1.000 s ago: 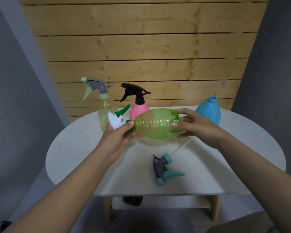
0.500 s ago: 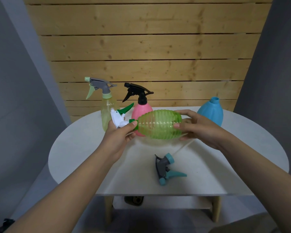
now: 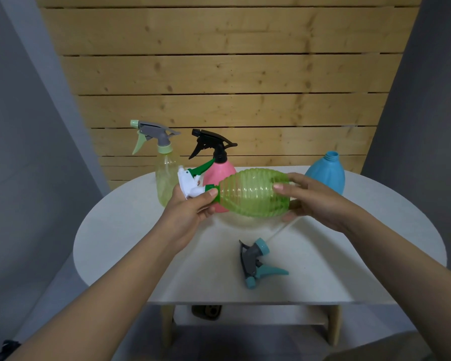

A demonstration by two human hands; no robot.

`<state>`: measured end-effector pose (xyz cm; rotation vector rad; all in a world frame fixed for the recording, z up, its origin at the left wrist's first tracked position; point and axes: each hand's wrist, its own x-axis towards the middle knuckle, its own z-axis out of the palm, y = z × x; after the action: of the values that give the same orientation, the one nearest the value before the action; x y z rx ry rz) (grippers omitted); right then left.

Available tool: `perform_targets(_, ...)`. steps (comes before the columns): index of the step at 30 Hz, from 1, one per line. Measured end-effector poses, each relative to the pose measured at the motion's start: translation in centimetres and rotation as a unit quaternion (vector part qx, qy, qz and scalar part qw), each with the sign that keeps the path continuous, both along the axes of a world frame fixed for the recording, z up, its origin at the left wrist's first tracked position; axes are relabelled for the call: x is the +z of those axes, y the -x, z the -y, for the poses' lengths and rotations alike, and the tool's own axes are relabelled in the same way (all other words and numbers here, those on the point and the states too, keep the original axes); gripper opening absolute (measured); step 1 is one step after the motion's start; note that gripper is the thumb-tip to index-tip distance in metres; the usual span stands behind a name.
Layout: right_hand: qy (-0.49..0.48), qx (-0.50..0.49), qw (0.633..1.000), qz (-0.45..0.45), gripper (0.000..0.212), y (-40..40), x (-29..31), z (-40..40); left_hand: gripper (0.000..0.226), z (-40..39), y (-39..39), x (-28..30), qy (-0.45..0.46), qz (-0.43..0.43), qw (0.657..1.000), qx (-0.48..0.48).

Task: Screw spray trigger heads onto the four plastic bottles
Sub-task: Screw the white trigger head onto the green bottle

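A ribbed green bottle [image 3: 253, 192] lies on its side in the air above the table, its base held in my right hand [image 3: 311, 201]. My left hand [image 3: 193, 207] grips the white and green trigger head [image 3: 193, 182] at the bottle's neck. Behind stand a clear yellow bottle [image 3: 164, 175] with a grey and pale green head, and a pink bottle [image 3: 218, 175] with a black head. A blue bottle [image 3: 326, 174] with an open neck stands at the back right. A loose grey and teal trigger head [image 3: 257, 264] with its white tube lies on the table near the front.
The white oval table [image 3: 120, 230] stands against a wooden plank wall [image 3: 224, 74]. Grey walls flank both sides. A lower shelf under the table carries a small dark object [image 3: 206, 311].
Both hands and the green bottle keep nearly the same pose; my left thumb has shifted slightly on the head's collar. The camera has drifted a little.
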<state>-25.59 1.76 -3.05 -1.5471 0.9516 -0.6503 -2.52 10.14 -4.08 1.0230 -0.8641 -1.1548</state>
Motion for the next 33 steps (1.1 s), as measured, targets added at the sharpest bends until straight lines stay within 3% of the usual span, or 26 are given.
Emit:
perform_targets(4,-0.036,-0.021,0.998,-0.054,0.107,-0.2,-0.2,0.0,0.050,-0.1,0.2,0.0,0.004,0.013,1.000,-0.006)
perform_targets(10,-0.001,0.022,1.000,0.021,0.091,0.0,-0.3,-0.2,0.037,0.1,0.1,-0.1,-0.013,-0.026,1.000,0.006)
perform_targets(14,0.024,0.005,1.000,-0.001,0.069,-0.3,0.1,-0.5,0.041,0.1,0.0,-0.1,-0.012,-0.015,1.000,0.008)
perform_targets(18,-0.006,-0.009,0.998,-0.065,0.085,-0.3,0.0,-0.3,0.045,-0.1,0.0,-0.1,-0.005,-0.007,1.000,-0.013)
perform_targets(21,0.001,0.020,0.998,-0.053,0.094,0.0,-0.1,-0.3,0.044,0.1,-0.1,-0.2,-0.008,-0.010,1.000,-0.003)
perform_targets(33,0.002,0.002,1.000,-0.010,0.082,-0.8,0.5,-1.0,0.047,0.3,-0.3,0.8,0.049,-0.035,0.998,0.004)
